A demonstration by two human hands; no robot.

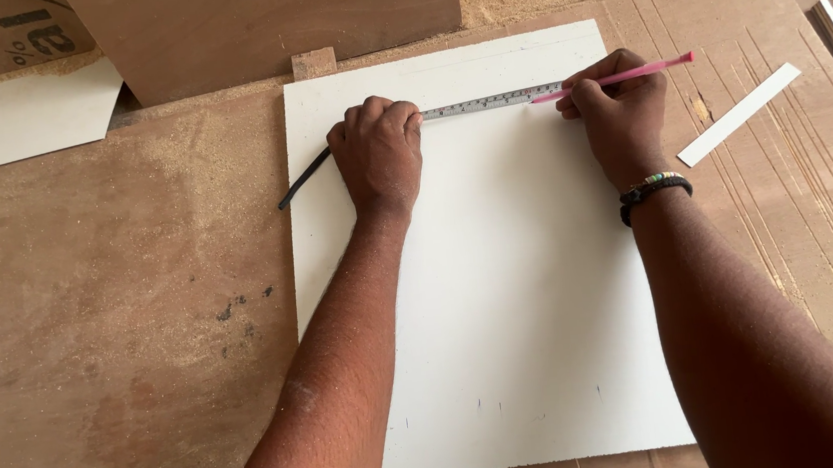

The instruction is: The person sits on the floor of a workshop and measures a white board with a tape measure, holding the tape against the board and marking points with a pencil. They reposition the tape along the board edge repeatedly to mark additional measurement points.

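Measuring tape (490, 102) lies stretched flat across the upper part of a white board (502, 297), which rests on the dusty brown table (113, 321). Of the two hands, the left hand (379, 152) is clenched over the tape's case, pressing it down, while the right hand (617, 111) grips a pink pencil (624, 74) with its tip at the tape. A white strip (738, 115) lies apart to the right.
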